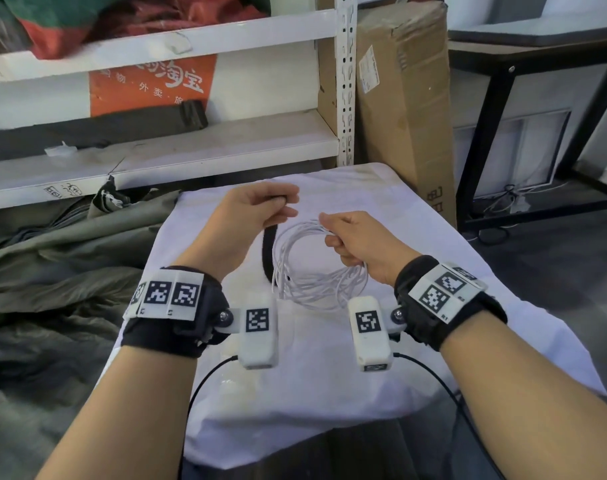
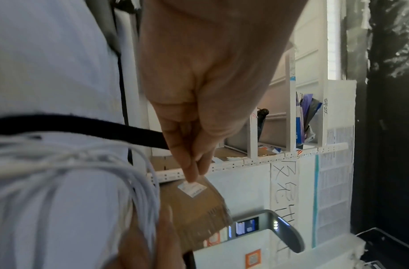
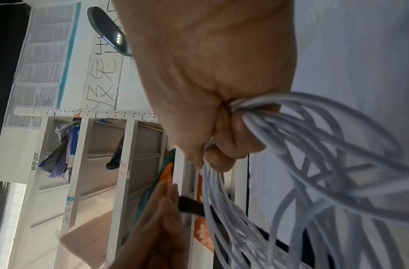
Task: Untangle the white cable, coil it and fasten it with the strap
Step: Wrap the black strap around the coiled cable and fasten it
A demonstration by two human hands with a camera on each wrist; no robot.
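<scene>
The white cable (image 1: 305, 271) hangs in several round loops above a white cloth (image 1: 329, 393). My right hand (image 1: 350, 237) grips the loops at their right side; its fist is curled round the cable (image 3: 291, 145) in the right wrist view. My left hand (image 1: 260, 209) pinches the upper end of a black strap (image 1: 269, 251), which hangs down along the left side of the coil. In the left wrist view the strap (image 2: 79, 127) runs out from the fingers (image 2: 187, 154), above the cable (image 2: 83, 172). The strap's lower end is hidden behind the loops.
The cloth covers a small table. A white metal shelf (image 1: 156, 157) stands behind it, holding bags and an orange sign. A tall cardboard box (image 1: 402, 98) leans at the back right, next to a black frame (image 1: 496, 133). Grey-green fabric (image 1: 52, 271) lies on the left.
</scene>
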